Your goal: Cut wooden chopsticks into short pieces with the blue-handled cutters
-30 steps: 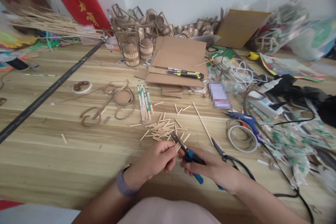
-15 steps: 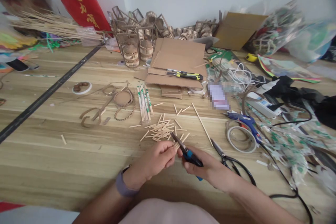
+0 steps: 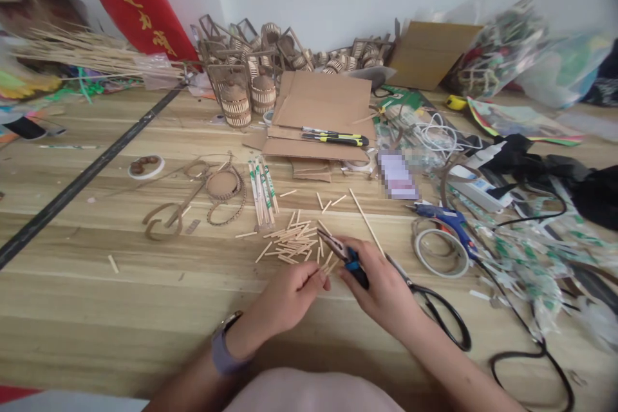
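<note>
My left hand (image 3: 295, 291) is closed, pinching a few short wooden sticks (image 3: 329, 265) whose ends poke out toward the right. In my right hand (image 3: 379, 280) is a pair of pliers (image 3: 355, 265) with blue and black handles. Their dark jaws point up and left, above the held sticks. Whether the jaws touch wood I cannot tell. Just beyond both hands lies a pile of short cut sticks (image 3: 294, 238). A longer thin stick (image 3: 365, 222) lies to the right of the pile. Black-handled scissors (image 3: 441, 315) rest beside my right wrist, partly hidden by it.
Paper-wrapped chopsticks (image 3: 263, 193) lie behind the pile, near cardboard sheets (image 3: 323, 103) with utility knives (image 3: 335, 137) on top. To the right are a blue glue gun (image 3: 447, 219), a tape roll (image 3: 441, 252), cables and plastic wrappers. Small woven lanterns (image 3: 235, 106) stand at the back.
My right hand has turned and lifted slightly, moving the pliers up a little from the held sticks. The left hand keeps its pinch. The whole view has shifted slightly.
</note>
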Demonstrator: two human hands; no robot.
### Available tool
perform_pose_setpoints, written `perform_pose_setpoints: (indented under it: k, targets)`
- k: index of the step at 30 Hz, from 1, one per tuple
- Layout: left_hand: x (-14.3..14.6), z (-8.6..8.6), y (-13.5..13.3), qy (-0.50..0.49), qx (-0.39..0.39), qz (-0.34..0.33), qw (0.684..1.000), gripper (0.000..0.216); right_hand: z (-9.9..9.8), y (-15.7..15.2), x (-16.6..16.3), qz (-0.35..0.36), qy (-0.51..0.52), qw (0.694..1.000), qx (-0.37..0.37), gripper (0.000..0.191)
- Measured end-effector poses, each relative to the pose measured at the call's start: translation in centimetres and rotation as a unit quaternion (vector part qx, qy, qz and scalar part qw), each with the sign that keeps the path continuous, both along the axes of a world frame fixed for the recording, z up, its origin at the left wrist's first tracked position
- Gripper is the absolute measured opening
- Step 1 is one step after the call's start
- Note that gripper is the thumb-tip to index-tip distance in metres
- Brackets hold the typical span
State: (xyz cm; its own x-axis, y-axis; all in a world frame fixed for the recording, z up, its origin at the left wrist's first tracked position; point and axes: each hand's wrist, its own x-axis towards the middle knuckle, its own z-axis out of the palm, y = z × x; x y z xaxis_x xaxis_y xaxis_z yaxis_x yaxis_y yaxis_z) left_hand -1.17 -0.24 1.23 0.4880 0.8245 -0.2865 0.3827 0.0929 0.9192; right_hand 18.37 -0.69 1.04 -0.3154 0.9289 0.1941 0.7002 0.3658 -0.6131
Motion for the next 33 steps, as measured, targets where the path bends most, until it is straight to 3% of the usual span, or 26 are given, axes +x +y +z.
perform_pose_setpoints:
  k: [6,10,14,18,21,25,29,33]
  targets:
    - [0.2,-0.6,-0.2,0.092,0.085,-0.002,0.992,0.027,-1.0,0.2,-0.7,0.005,-0.084,0.996,-0.002,0.023]
    - [0.7,-1.1,-0.5,0.132,0.098,-0.007,0.986,0.026,-1.6,-0.2,-1.2,-0.01,-0.087,0.996,-0.008,0.021]
    - [1.0,-1.1,-0.6,0.146,0.101,0.029,0.984,0.024,-1.9,-0.1,-1.8,-0.047,-0.049,0.997,-0.025,0.019]
    - [0.2,-0.4,0.0,-0.009,-0.013,0.013,1.0,0.029,-0.8,0.9,-0.8,-0.043,0.089,0.985,-0.142,0.01]
    - [-0.4,-0.3,0.5,-0.129,-0.113,0.033,0.985,0.037,0.8,1.2,0.2,-0.001,0.184,0.962,-0.203,0.017]
    - [0.4,-1.1,0.4,-0.166,-0.139,0.093,0.972,0.042,2.1,0.6,0.0,0.056,0.089,0.981,-0.165,0.003]
    - [1.3,-1.7,-0.1,-0.172,-0.165,0.083,0.968,0.048,1.9,-0.2,-1.3,0.092,-0.005,0.987,-0.133,0.024]
    - [1.4,-1.8,-0.3,-0.193,-0.189,0.078,0.96,0.055,1.4,0.0,-1.7,0.072,0.014,0.991,-0.115,0.015]
